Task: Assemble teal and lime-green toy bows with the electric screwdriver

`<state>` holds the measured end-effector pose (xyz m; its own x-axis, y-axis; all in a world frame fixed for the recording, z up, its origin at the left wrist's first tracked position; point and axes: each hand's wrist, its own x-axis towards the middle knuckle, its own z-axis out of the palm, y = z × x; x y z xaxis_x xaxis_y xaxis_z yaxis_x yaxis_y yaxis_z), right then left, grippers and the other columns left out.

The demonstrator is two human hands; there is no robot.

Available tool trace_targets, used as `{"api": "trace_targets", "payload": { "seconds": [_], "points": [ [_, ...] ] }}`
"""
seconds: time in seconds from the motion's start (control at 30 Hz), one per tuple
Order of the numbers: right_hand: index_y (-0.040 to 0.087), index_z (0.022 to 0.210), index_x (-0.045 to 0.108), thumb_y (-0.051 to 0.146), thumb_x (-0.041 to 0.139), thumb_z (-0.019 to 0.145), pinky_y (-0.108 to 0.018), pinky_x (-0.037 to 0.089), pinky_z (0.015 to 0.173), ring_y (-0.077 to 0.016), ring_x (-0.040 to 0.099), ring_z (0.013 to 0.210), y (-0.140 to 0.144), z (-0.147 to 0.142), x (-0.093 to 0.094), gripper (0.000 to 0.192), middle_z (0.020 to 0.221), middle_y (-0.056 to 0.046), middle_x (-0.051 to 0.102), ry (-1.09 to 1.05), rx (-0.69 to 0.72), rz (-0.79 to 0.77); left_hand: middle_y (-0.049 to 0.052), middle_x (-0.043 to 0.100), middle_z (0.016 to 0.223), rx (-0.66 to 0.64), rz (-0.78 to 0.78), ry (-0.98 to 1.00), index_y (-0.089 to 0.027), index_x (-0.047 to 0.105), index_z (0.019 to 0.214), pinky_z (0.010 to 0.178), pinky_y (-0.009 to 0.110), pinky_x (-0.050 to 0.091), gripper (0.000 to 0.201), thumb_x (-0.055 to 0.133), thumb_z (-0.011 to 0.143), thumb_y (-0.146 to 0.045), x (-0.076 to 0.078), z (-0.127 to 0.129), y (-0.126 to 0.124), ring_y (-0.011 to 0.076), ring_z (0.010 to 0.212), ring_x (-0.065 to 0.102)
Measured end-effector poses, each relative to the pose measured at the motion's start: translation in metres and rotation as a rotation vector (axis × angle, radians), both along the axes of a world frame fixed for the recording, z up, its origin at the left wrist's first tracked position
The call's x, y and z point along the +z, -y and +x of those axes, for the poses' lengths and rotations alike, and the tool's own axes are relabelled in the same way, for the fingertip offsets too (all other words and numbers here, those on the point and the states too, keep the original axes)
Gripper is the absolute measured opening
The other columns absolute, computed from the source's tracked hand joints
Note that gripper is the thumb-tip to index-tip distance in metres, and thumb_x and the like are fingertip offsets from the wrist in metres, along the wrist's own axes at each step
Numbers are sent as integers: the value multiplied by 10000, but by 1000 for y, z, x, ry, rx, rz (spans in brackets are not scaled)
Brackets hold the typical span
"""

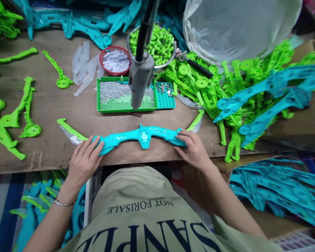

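Note:
A long curved turquoise plastic piece (136, 135) lies flat near the front edge of the wooden table (55, 105). My left hand (85, 159) presses on its left end, fingers spread over it. My right hand (193, 147) rests on its right end with the fingers curled over the tip. A grey powered screwdriver (140, 82) hangs on a cable just above and behind the middle of the piece.
A green tray of small screws (126, 96) and a small turquoise tray (166, 95) sit behind the piece. A red basket (115, 60), a bowl of green tubes (157, 43), and heaps of green (207, 87) and turquoise parts (273, 94) fill the right; loose green arms (13, 115) lie left.

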<state>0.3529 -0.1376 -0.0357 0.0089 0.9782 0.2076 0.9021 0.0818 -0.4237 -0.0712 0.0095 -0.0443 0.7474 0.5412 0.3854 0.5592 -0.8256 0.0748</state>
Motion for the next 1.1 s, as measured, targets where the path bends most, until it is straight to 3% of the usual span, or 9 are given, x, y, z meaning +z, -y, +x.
{"api": "trace_targets", "payload": {
  "seconds": [0.1, 0.2, 0.33, 0.47, 0.57, 0.7, 0.9, 1.0, 1.1],
  "points": [
    [256, 1120, 690, 242, 646, 935, -528, 545, 1056, -298, 695, 1212, -3, 0, 1, 190, 1195, -130, 754, 41, -30, 102, 117, 700, 1369, -79, 116, 24, -258, 597, 1388, 1068, 449, 513, 467, 676, 930, -205, 11, -5, -17, 303, 1312, 639],
    [261, 1012, 737, 284, 673, 939, -438, 594, 975, -264, 747, 1113, -13, 3, 18, 100, 1138, -110, 791, 70, -30, 180, 43, 748, 1289, -90, 220, 38, -304, 641, 1338, 978, 428, 544, 415, 701, 933, -232, 37, -8, -35, 263, 1149, 724],
    [288, 941, 784, 397, 693, 927, -445, 610, 909, -268, 775, 1013, -28, 7, 44, 142, 1074, -86, 811, 49, -78, 121, -31, 784, 1191, -60, 239, 86, -327, 700, 1251, 901, 417, 540, 319, 728, 935, -301, 62, -11, -52, 224, 980, 739],
    [292, 912, 797, 426, 692, 929, -410, 612, 834, -256, 787, 956, -40, 6, 57, 172, 1020, -63, 823, -6, -29, 129, -42, 810, 1066, 15, 55, 129, -302, 754, 1130, 879, 415, 508, 204, 742, 932, -350, 64, -9, -63, 235, 949, 717],
    [295, 900, 793, 407, 717, 919, -383, 610, 780, -241, 791, 892, -44, 8, 61, 137, 997, -45, 827, 2, 23, 202, 3, 819, 1024, 38, 48, 130, -294, 774, 1084, 816, 402, 496, 162, 735, 933, -337, 62, -4, -67, 246, 923, 725],
    [305, 947, 782, 317, 758, 896, -362, 606, 717, -224, 788, 835, -45, 14, 58, 59, 981, -25, 827, 34, 88, 325, 16, 822, 983, 71, 76, 66, -304, 781, 1015, 785, 389, 484, 126, 666, 973, -333, 69, 4, -65, 233, 908, 733],
    [253, 997, 760, 182, 830, 827, -330, 613, 717, -199, 788, 801, -30, -4, 46, 197, 968, -33, 822, 90, 175, 489, 44, 798, 959, 136, 11, -171, -264, 754, 993, 836, 413, 459, 177, 601, 989, -353, 97, 11, -44, 253, 896, 700],
    [234, 1010, 751, 119, 836, 805, -328, 603, 722, -207, 790, 828, -11, -31, 31, 250, 938, -39, 823, 97, 192, 553, 117, 764, 1087, 169, -142, -347, -208, 704, 1185, 901, 449, 466, 358, 683, 905, -430, 98, 17, -43, 313, 993, 693],
    [225, 1019, 741, 82, 839, 788, -332, 587, 706, -225, 792, 881, 6, -51, 9, 289, 938, -48, 824, 111, 180, 587, 121, 752, 1136, 146, -410, -532, -201, 666, 1237, 827, 397, 484, 503, 724, 832, -494, 84, 29, -50, 326, 1024, 701]
  ]
}}
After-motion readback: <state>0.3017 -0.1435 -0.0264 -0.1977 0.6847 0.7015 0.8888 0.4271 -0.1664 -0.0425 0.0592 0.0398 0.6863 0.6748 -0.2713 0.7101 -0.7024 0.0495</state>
